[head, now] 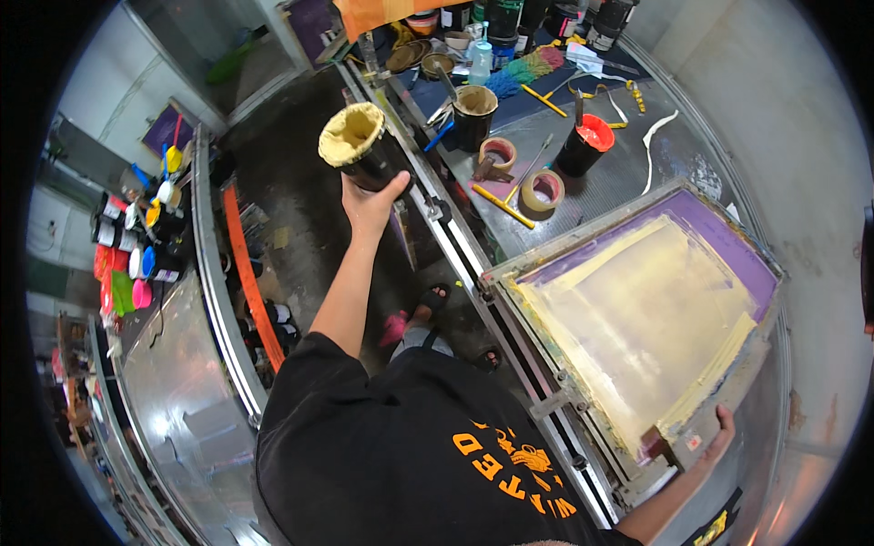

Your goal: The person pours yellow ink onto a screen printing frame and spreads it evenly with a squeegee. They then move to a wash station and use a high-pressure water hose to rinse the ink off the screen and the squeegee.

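Observation:
My left hand (372,198) grips a black tub (362,147) from below and behind, its rim and inner wall coated in thick cream-yellow ink. At the near right corner of a screen-printing frame (676,198), my right hand (718,435) touches a flat board or squeegee-like piece along the frame's edge; what the fingers grip is partly hidden. The mesh (635,321) is smeared with the same pale yellow ink, with purple emulsion (751,273) showing at its far and right sides. The frame rests on a metal rail (505,334).
Beyond the screen, a table holds a tub of red ink (596,133), a tub of brownish ink (476,102), tape rolls (543,190) and a yellow-handled tool (505,205). To the left, another rail (212,273) borders a second table with several ink containers (147,263).

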Demonstrator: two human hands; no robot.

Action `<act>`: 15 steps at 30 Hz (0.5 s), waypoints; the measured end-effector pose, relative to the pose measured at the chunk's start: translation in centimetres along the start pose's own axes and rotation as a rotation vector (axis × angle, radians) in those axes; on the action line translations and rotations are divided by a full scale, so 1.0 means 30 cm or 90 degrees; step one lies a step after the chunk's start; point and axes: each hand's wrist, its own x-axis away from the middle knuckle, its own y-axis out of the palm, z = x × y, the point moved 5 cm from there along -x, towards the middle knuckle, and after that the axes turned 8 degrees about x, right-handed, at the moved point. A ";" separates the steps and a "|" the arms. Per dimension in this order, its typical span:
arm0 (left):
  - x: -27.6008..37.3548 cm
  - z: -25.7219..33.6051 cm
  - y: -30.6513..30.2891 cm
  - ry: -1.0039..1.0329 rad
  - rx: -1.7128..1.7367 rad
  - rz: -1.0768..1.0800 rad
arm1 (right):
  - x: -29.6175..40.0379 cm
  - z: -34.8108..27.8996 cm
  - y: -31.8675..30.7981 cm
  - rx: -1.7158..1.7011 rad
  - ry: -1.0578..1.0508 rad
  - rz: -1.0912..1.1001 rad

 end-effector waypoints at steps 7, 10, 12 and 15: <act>-0.493 -0.376 0.166 -0.083 -0.038 0.006 | 0.534 -0.157 0.431 -0.056 -0.136 0.307; -0.675 -0.456 0.237 -0.074 -0.106 -0.036 | 0.689 -0.189 0.613 0.000 -0.248 0.408; -0.783 -0.604 0.292 -0.067 -0.081 -0.058 | 0.764 -0.198 0.742 0.041 -0.313 0.463; -0.849 -0.746 0.372 -0.110 -0.111 -0.089 | 0.832 -0.203 0.935 0.086 -0.392 0.525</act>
